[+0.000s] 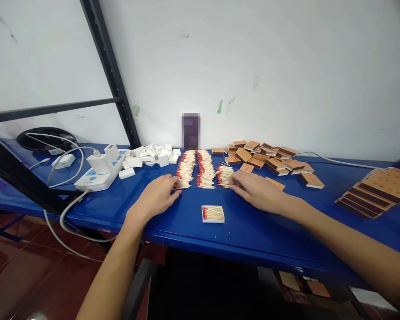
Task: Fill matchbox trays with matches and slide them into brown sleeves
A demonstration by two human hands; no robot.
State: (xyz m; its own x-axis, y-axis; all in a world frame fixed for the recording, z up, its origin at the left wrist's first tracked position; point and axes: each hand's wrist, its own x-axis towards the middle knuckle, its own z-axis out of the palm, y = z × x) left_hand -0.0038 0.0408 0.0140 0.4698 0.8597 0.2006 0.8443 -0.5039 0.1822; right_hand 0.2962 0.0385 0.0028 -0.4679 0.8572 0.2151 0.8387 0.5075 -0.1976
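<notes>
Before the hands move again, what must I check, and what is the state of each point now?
1. The left hand touches the left row of matches: ok.
2. The right hand touches the right row of matches: ok.
3. Either hand already pinches matches: cannot tell.
4. The open matchbox tray lies flat between the hands, with matches inside: ok.
5. That tray is full: cannot tell.
6. The brown sleeves lie behind the right hand: ok.

Glossy blue table (pixel 186 226); wooden matches (pixel 205 169); matt cardboard boxes (pixel 273 162).
</notes>
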